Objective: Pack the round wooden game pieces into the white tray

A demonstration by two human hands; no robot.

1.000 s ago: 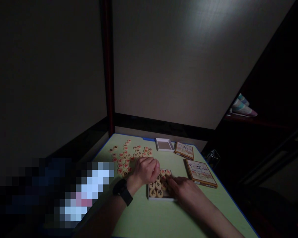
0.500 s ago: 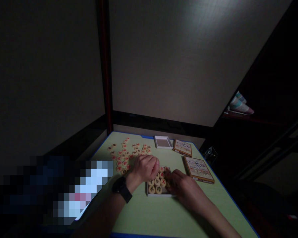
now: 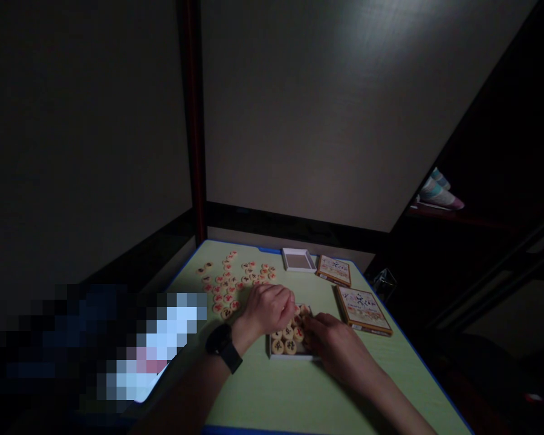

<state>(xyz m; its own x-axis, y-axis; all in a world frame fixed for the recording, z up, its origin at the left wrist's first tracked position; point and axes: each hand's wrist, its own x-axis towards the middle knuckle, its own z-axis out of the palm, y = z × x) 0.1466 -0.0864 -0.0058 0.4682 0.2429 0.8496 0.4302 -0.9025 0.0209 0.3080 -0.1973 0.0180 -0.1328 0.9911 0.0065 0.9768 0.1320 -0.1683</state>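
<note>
A shallow white-edged box [image 3: 294, 357] holds round wooden Chinese chess pieces [image 3: 291, 347] with black or red characters. My left hand [image 3: 267, 308], with a dark watch on its wrist, hovers by the box's far left corner. Its fingers are curled closed, and whatever lies inside them is hidden. My right hand [image 3: 338, 344] reaches over the box's right side with fingers drawn together, their tips at a shadowed piece [image 3: 306, 326]. Both hands cover part of the box. Many loose Chinese chess pieces [image 3: 228, 298] lie scattered on the table beyond my left hand.
The pale green table [image 3: 272, 393] has a blue edge. At its far side sits a white-rimmed box part [image 3: 299, 270]. Two printed boxes, a far one [image 3: 334, 270] and a nearer one [image 3: 362, 308], lie on the right. A blurred bright patch [image 3: 163, 344] is at the left.
My left hand has shifted slightly right, over the far part of the box. My right hand's fingertips have moved slightly left among the pieces. The loose pieces look unchanged.
</note>
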